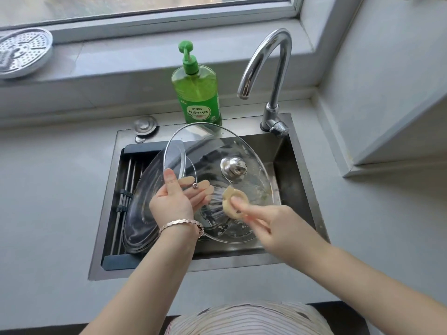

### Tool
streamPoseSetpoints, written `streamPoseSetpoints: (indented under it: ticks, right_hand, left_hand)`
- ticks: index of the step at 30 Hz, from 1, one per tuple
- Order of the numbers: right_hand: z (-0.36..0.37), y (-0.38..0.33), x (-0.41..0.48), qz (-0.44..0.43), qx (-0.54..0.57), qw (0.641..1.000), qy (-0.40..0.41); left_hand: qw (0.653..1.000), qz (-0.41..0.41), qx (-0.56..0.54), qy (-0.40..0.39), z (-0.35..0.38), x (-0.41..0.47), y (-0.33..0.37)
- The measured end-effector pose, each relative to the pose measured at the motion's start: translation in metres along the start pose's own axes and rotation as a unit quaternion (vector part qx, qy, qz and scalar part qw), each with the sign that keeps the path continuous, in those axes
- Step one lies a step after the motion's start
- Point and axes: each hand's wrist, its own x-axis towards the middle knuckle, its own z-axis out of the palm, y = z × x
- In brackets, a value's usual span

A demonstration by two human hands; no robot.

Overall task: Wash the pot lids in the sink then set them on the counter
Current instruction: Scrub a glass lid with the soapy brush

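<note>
A large glass pot lid (205, 146) with a metal knob (233, 166) is held tilted over the steel sink (300, 163). My left hand (176, 197) holds it at the left rim, thumb on top and fingers seen through the glass underneath. My right hand (271, 223) pinches a pale beige sponge (233, 200) against the lid's upper face, where soap streaks show. A second glass lid (140, 213) lies in the sink's left side, on the drain rack.
A green dish soap bottle (197, 88) stands behind the sink, next to the chrome faucet (268, 76) with no water running. A perforated metal steamer plate (23, 52) sits on the windowsill at far left. Grey counter (48, 189) flanks the sink.
</note>
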Motion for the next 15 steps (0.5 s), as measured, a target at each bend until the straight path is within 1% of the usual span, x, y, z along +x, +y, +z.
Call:
streamPoseSetpoints:
  ticks: [1,3,4,6,7,8,11,12,14,15]
  right_hand:
    - [-0.002,0.002,0.002,-0.011,-0.022,1.000,0.005]
    - [-0.013,0.007,0.011,0.018,-0.033,0.998,0.057]
    - [-0.016,0.007,0.011,0.017,-0.040,0.997,0.065]
    - [-0.007,-0.003,0.006,-0.037,-0.090,0.995,0.010]
    - [0.000,-0.009,0.001,-0.055,-0.102,0.993,-0.024]
    - [0.000,-0.012,0.000,-0.057,-0.106,0.992,-0.033]
    - [-0.016,0.000,0.014,-0.003,-0.080,0.995,0.052]
    - [-0.016,-0.003,0.013,-0.006,-0.083,0.995,0.053]
    - [-0.001,-0.010,0.003,-0.053,-0.118,0.992,-0.002]
    - [0.006,-0.017,-0.004,-0.069,-0.113,0.991,-0.027]
  left_hand:
    - [1.000,-0.004,0.007,-0.003,0.000,0.000,-0.001]
    - [1.000,-0.010,0.010,-0.015,0.000,0.000,-0.002]
    - [1.000,-0.009,0.011,-0.017,0.000,0.000,-0.003]
    - [0.999,0.002,0.033,-0.012,0.000,0.000,-0.005]
    - [0.999,0.009,0.042,-0.011,0.000,0.001,-0.006]
    - [0.999,0.009,0.045,-0.013,-0.001,0.001,-0.006]
    - [0.999,-0.006,0.028,-0.020,0.000,0.001,-0.005]
    - [0.999,-0.003,0.030,-0.018,0.000,0.002,-0.005]
    - [0.998,0.016,0.060,-0.014,-0.002,0.004,-0.007]
    - [0.997,0.024,0.074,-0.017,-0.003,0.005,-0.008]
